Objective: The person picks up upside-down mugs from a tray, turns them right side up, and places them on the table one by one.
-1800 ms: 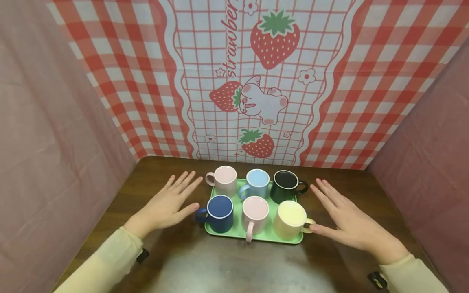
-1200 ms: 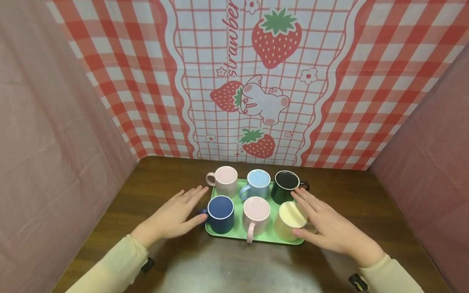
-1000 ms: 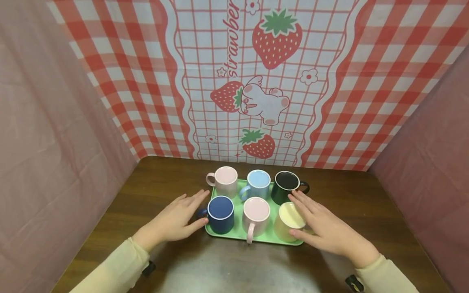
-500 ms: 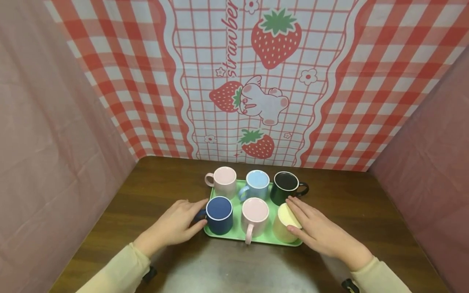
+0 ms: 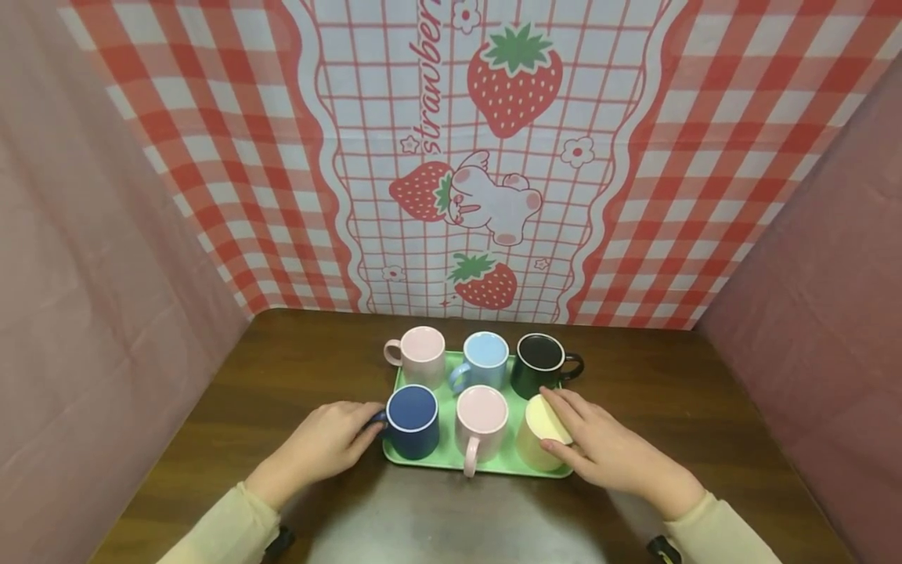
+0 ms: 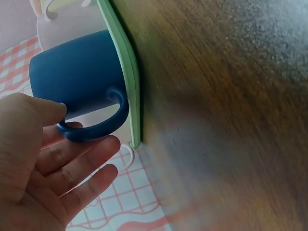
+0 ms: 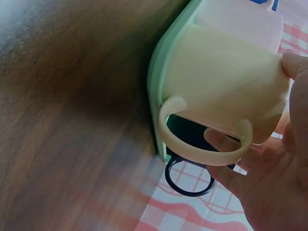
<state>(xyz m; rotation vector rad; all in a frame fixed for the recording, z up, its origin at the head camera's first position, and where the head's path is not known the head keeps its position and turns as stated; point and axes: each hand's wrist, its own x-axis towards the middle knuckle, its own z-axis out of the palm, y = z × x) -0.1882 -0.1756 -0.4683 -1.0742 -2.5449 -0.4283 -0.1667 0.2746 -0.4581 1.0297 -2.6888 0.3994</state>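
Note:
My left hand (image 5: 324,439) is at the dark blue mug (image 5: 413,429) on the front left of a green tray (image 5: 493,467). In the left wrist view its thumb and index finger pinch the upper end of the blue handle (image 6: 98,131), while the other fingers spread below. At the front right corner, my right hand (image 5: 609,448) holds the pale yellow mug (image 5: 539,450) near its rim. The right wrist view shows the thumb on one side of that mug, fingers reaching behind the yellow handle (image 7: 202,156). Both mugs stand upright on the tray.
Between them stands a pink mug (image 5: 481,423), handle toward me. Behind are another pink mug (image 5: 423,360), a light blue mug (image 5: 485,364) and a black mug (image 5: 537,372). The wooden table (image 5: 282,360) meets a strawberry-print cloth (image 5: 493,196); pink cloths (image 5: 106,274) flank both sides.
My left hand has moved in from the left to the blue mug's handle. The right hand has come leftward from beside the yellow mug to grip it. The mugs stay on the tray.

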